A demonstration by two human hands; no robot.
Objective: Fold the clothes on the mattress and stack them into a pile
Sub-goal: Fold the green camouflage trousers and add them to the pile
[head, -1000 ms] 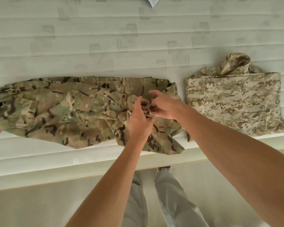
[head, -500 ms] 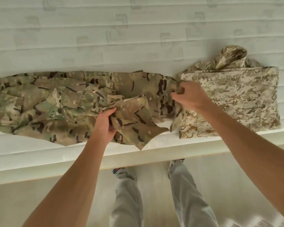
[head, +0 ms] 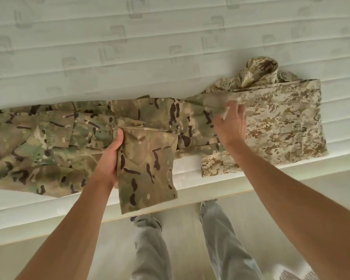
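No legible writing — left hand (head: 109, 164) grips camouflage garment (head: 148, 168)

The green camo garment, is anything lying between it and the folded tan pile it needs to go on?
Nothing visible. The green camo garment already reaches the folded tan pile at its right end, where the right hand lies open. The left hand grips a hanging flap.
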